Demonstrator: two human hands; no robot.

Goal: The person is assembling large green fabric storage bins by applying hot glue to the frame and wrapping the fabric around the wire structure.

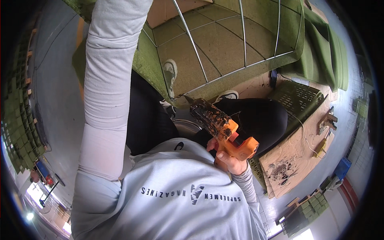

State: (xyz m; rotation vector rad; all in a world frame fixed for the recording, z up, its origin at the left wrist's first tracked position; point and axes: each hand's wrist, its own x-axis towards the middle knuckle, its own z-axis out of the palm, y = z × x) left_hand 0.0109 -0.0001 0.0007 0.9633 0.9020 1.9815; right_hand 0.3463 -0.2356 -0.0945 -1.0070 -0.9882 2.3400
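In my right hand (pixel 233 161) is an orange hot glue gun (pixel 228 130), my fingers wrapped round its handle. Dark, crusted residue coats its front half, and the narrow tip points up and left, close to the lower edge of a wire frame (pixel 224 75). Green woven fabric (pixel 200 38) lines this frame and folds over its sides. My left arm (pixel 110 76), in a pale sleeve, reaches straight up past the frame's left side. The left hand lies beyond the top of the picture.
A green plastic crate (pixel 298 96) stands at the right beside a cardboard sheet (pixel 294 160) strewn with dark crumbs. A pale cord (pixel 306 136) runs across it to a yellow-handled tool (pixel 321 147). More green fabric (pixel 326 52) hangs at upper right. Stacked green pieces (pixel 20 120) line the left.
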